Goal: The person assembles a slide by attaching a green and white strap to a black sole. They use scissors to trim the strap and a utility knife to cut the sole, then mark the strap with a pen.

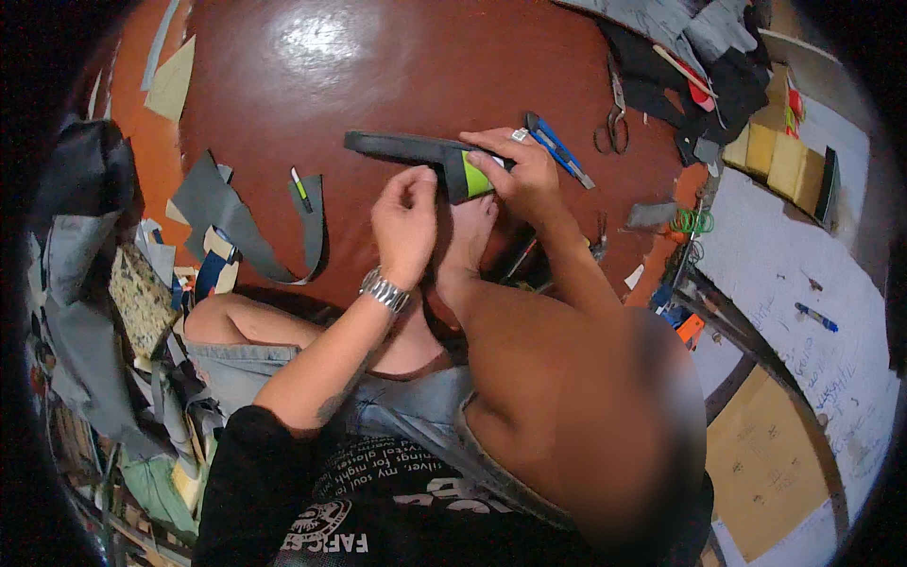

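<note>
My right hand (524,180) is closed around the front of a slide sandal (397,145), with its fingers over the strap. The sandal has a black sole and a black strap with a bright green band (478,177). Its sole points away to the left, above my bare foot. My left hand (406,222), wearing a metal watch, is closed with thumb and fingertips pinched together beside the strap's edge. Whatever those fingertips hold, if anything, is too small to make out. Just beyond my right hand lies a blue utility knife (559,151) on the red floor.
Scissors (614,118) lie at the far right, near dark cloth scraps. A grey strip of material (274,255) and a green-and-white pen (300,189) are at left. Fabric piles (85,321) line the left side. A white board (803,274) with a blue pen stretches along the right.
</note>
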